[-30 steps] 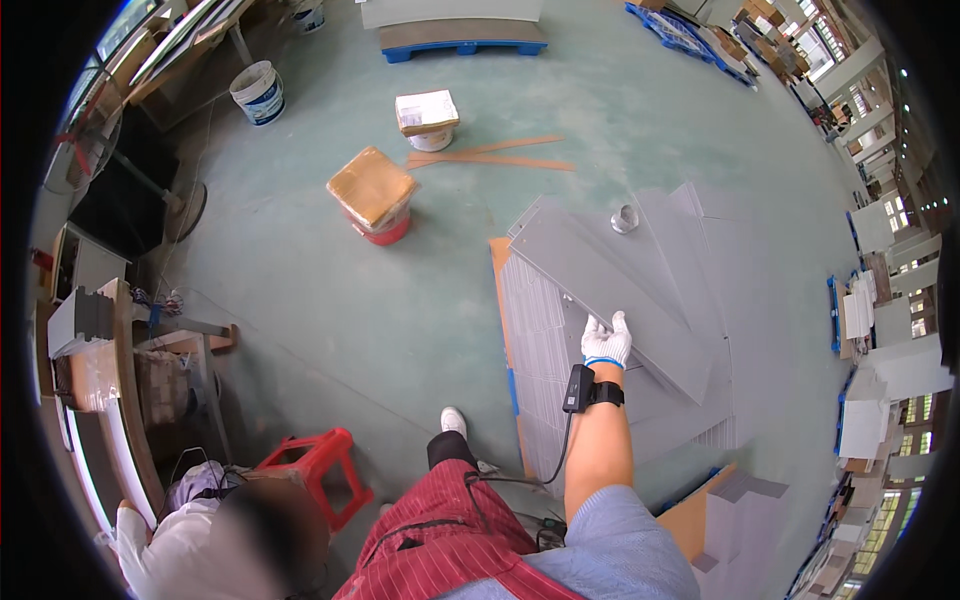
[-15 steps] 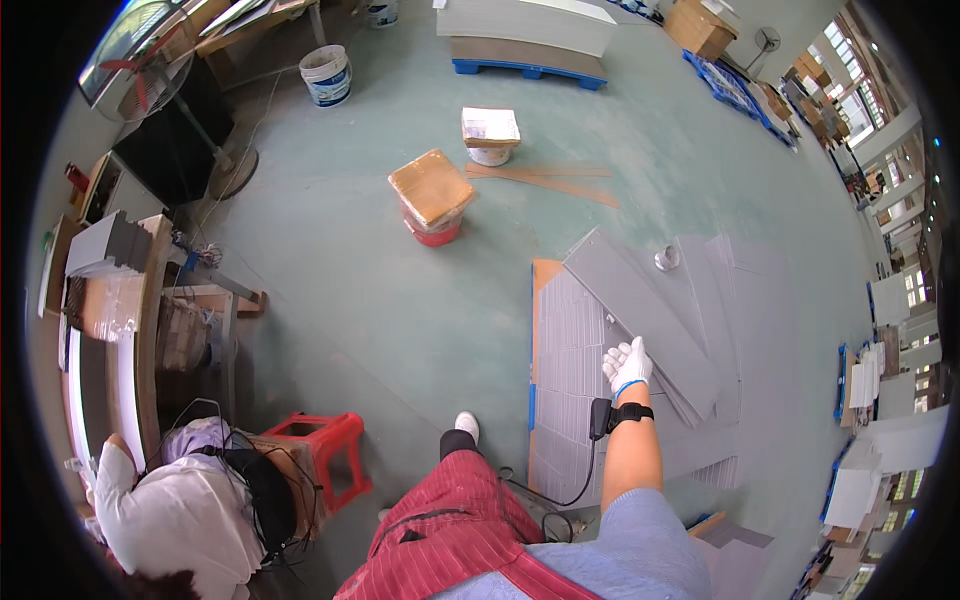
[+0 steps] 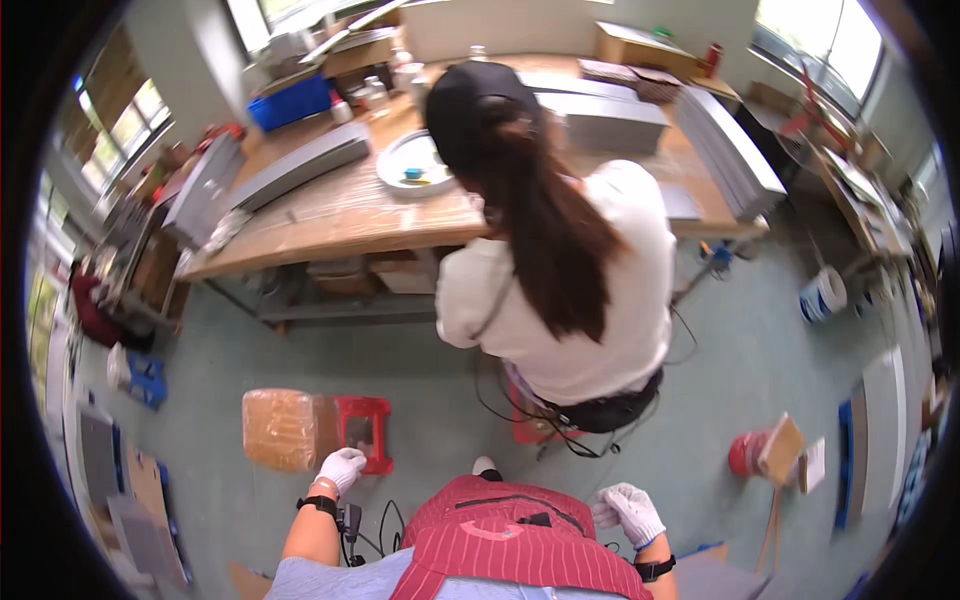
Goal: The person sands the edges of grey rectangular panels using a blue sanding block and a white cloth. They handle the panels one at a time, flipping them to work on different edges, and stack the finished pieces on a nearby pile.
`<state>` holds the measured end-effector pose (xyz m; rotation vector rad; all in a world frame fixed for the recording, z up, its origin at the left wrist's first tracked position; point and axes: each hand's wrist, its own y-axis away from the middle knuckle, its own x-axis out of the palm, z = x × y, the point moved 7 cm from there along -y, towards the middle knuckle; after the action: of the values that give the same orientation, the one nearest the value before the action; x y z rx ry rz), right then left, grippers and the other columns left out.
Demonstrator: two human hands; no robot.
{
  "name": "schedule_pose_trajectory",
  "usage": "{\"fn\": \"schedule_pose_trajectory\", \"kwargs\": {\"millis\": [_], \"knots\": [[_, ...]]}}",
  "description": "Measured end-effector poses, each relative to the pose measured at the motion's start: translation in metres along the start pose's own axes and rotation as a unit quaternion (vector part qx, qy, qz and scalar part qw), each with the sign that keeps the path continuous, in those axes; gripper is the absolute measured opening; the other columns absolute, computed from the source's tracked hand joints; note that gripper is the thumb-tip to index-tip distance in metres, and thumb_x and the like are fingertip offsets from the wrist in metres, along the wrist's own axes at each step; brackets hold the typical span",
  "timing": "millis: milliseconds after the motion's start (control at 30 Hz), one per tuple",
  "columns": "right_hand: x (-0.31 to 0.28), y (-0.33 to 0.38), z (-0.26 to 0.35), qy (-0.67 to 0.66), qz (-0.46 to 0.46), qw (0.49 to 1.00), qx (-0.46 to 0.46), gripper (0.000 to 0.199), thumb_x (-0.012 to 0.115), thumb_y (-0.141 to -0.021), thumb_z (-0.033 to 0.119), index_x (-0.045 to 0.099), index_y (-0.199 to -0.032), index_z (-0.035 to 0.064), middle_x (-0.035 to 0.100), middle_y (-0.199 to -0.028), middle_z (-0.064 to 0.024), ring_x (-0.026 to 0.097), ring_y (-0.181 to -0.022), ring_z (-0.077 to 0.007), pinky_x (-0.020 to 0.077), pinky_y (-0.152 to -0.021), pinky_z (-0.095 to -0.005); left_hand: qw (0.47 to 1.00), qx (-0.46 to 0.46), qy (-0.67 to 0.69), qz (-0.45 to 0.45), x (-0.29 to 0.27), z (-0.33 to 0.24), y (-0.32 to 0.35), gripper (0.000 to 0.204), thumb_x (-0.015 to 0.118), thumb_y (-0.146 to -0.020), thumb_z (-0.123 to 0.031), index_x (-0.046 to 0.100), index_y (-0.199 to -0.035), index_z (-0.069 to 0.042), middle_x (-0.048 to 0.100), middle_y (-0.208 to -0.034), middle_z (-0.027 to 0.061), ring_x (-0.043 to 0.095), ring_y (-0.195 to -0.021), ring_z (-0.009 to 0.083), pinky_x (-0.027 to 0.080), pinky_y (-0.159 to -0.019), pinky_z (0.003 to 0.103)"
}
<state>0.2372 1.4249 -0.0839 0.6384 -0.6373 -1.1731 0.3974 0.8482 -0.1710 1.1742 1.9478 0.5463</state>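
Left hand: I see my gloved left hand (image 3: 342,468) with fingers curled loosely, holding nothing, just beside the red stool (image 3: 362,433).
Right hand: my gloved right hand (image 3: 630,512) hangs with fingers spread, empty, by my red striped apron (image 3: 510,540).
Stool: on the green floor (image 3: 420,370), touching a tan wrapped bundle (image 3: 280,428).
Ahead: 1 co-worker (image 3: 560,270) sits at the wooden workbench (image 3: 340,215).

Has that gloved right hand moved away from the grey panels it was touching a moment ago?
Yes. The right hand now hangs empty beside the red striped apron, with no panel under it. The whole view has turned too, toward the wooden workbench.
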Motion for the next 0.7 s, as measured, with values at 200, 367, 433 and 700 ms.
{"fn": "schedule_pose_trajectory", "kwargs": {"millis": [200, 367, 433, 700], "knots": [[0.233, -0.067, 0.097, 0.447, 0.24, 0.857, -0.094, 0.033, 0.061, -0.096, 0.031, 0.068, -0.11, 0.0021, 0.073, -0.097, -0.0129, 0.072, -0.091, -0.0238, 0.0557, -0.081, -0.034, 0.973, 0.022, 0.122, -0.196, -0.089, 0.069, 0.078, 0.028, 0.064, -0.093, -0.015, 0.065, -0.116, 0.0, 0.069, -0.092, 0.0052, 0.062, -0.074, 0.0132, 0.051, -0.068, 0.029], [0.393, -0.08, 0.148, 0.593, 0.344, 0.665, -0.295, 0.038, 0.056, -0.096, 0.038, 0.068, -0.115, 0.0078, 0.072, -0.105, -0.0172, 0.068, -0.102, -0.0351, 0.0523, -0.091, -0.0403, 0.924, -0.039, 0.276, -0.261, -0.111, 0.118, 0.14, 0.022, 0.063, -0.093, -0.005, 0.063, -0.114, 0.002, 0.067, -0.089, 0.0051, 0.061, -0.073, 0.0128, 0.05, -0.068, 0.027], [0.441, -0.085, 0.164, 0.598, 0.377, 0.635, -0.312, 0.038, 0.056, -0.096, 0.038, 0.068, -0.115, 0.0072, 0.072, -0.106, -0.0178, 0.068, -0.103, -0.0353, 0.0525, -0.091, -0.0411, 0.899, -0.048, 0.319, -0.297, -0.124, 0.124, 0.157, 0.022, 0.063, -0.092, -0.002, 0.063, -0.113, 0.002, 0.066, -0.089, 0.0061, 0.06, -0.073, 0.013, 0.05, -0.069, 0.026], [0.592, -0.169, 0.241, 0.592, 0.371, 0.599, -0.39, 0.033, 0.057, -0.095, 0.033, 0.07, -0.112, 0.0075, 0.072, -0.104, -0.0185, 0.068, -0.1, -0.0365, 0.0528, -0.089, -0.0429, 0.867, 0.108, 0.337, -0.352, -0.223, -0.008, 0.09, 0.027, 0.066, -0.092, -0.002, 0.063, -0.118, 0.003, 0.068, -0.104, 0.007, 0.066, -0.094, 0.0149, 0.055, -0.086, 0.029]]}}
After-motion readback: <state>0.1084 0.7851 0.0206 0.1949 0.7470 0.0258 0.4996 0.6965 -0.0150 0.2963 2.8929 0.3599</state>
